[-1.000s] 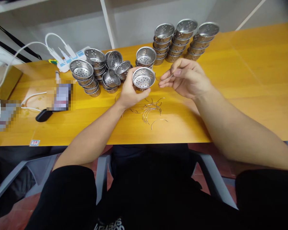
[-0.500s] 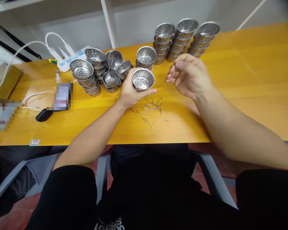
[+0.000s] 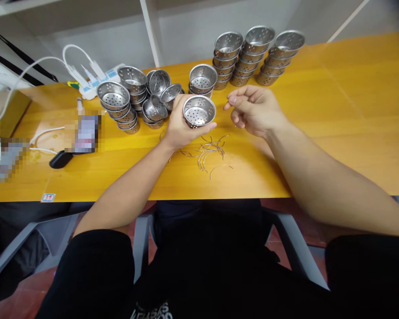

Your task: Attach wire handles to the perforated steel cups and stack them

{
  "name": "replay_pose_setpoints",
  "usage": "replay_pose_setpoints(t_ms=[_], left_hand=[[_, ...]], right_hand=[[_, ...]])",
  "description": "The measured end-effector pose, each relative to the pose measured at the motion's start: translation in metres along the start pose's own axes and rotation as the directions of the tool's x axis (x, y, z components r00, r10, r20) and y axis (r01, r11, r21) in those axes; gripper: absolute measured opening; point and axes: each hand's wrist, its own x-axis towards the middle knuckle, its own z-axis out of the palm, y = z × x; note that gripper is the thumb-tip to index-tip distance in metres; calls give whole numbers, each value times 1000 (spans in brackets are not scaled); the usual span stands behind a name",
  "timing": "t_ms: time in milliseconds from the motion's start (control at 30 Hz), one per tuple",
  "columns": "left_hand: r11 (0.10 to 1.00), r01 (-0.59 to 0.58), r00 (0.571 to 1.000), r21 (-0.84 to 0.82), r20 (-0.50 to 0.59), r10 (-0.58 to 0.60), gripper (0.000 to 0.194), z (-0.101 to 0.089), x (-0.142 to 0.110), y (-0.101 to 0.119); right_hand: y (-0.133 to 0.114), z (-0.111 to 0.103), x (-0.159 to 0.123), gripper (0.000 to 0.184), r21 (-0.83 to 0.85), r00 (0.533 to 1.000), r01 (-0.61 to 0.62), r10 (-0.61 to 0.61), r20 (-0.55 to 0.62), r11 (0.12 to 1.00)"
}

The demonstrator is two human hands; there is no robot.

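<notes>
My left hand (image 3: 179,122) is wrapped round a perforated metal cup (image 3: 199,111), holding it above the table with its open top tilted toward me. To the right of that cup, my right hand (image 3: 254,108) hovers with thumb and forefinger brought together. Whatever they pinch, if anything, is too thin to make out; a tiny bright speck shows below the fingers. Below the hands lies a loose pile of thin curved wires (image 3: 204,159) on the table. Another small stack of perforated cups (image 3: 202,79) stands just behind the held cup.
Three stacks of perforated cups (image 3: 257,55) stand at the back right. More cups (image 3: 133,95), some stacked and some tipped over, crowd the left. Farther left are a power strip (image 3: 89,86) with white cables, a phone (image 3: 87,133) and a black device (image 3: 60,159) on the yellow table (image 3: 346,115).
My right hand has dropped slightly and shifted left toward the cup, its fingers stretching a little. The cup in my left hand has barely moved.
</notes>
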Motion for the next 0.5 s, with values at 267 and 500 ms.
replay_pose_setpoints(t_ms=[267,500], left_hand=[[996,-15,998,-85,57,20,121,9,-2,-6],[998,-55,993,-30,99,58,103,-1,-1,4]], right_hand=[[11,3,2,40,39,988,-135,132,84,990],[-5,11,-7,55,-46,985,-91,97,144,995]])
